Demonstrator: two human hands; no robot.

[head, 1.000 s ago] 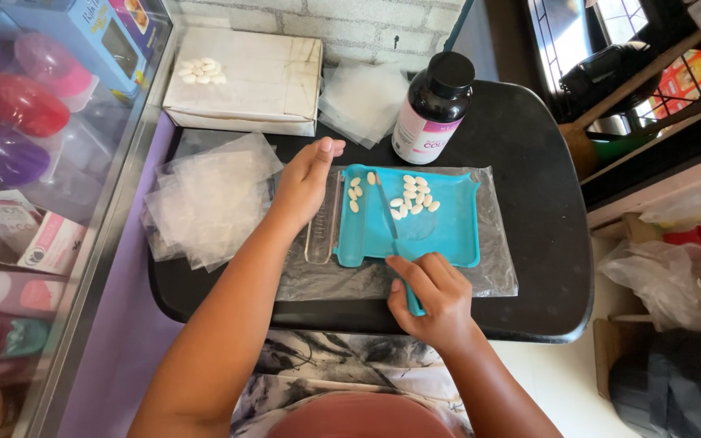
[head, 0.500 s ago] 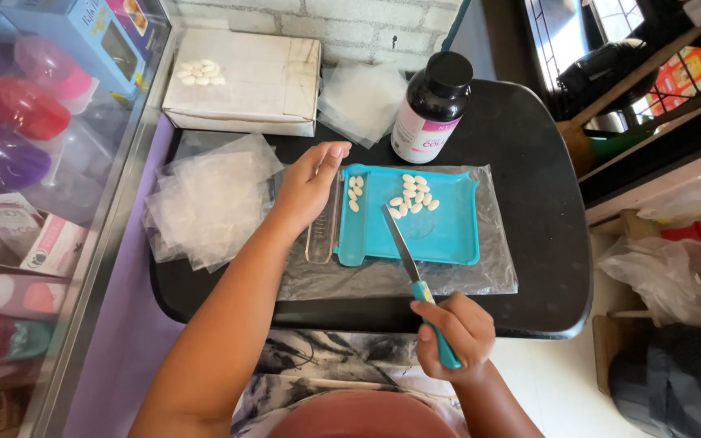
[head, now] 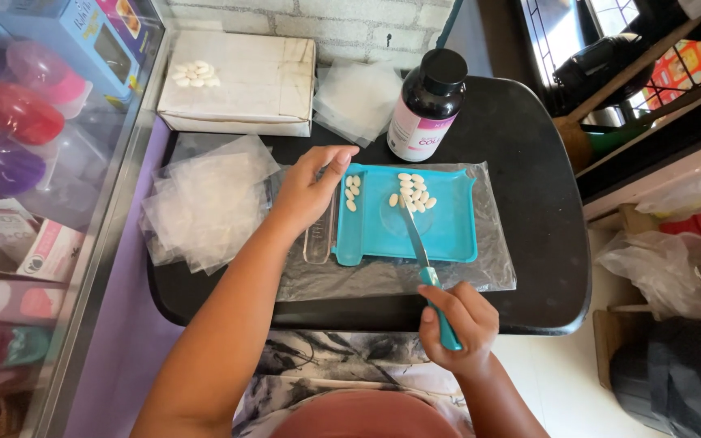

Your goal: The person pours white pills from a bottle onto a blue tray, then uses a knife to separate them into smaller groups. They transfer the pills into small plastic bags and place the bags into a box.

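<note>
A small black worktop (head: 529, 203) stands against a pale brick wall, with a glass display case of coloured goods running along its left edge. At its middle, on a clear plastic sheet (head: 488, 272), lies a teal counting tray (head: 448, 235), the landmark for everything else. Behind the tray stands a dark bottle (head: 426, 105) with a black cap and a pink-and-white label; behind and to the left of the tray sits a flat white box (head: 245, 81) with a few white tablets on its lid, and left of the tray lies a loose heap of small clear bags (head: 204, 203). The left hand (head: 311, 188) rests at the tray's left rim, fingers curled loosely and holding nothing, beside a short row of white tablets (head: 352, 191) in the side channel. The right hand (head: 456, 324) sits below the tray's near edge, closed around the teal handle of a spatula (head: 417, 243). Compared with half a second ago, the blade now reaches up to the main cluster of tablets (head: 414, 193) in the tray's upper middle, and the left hand has barely moved. The counting appears to be mid-course, with a few tablets separated and most unsorted.
</note>
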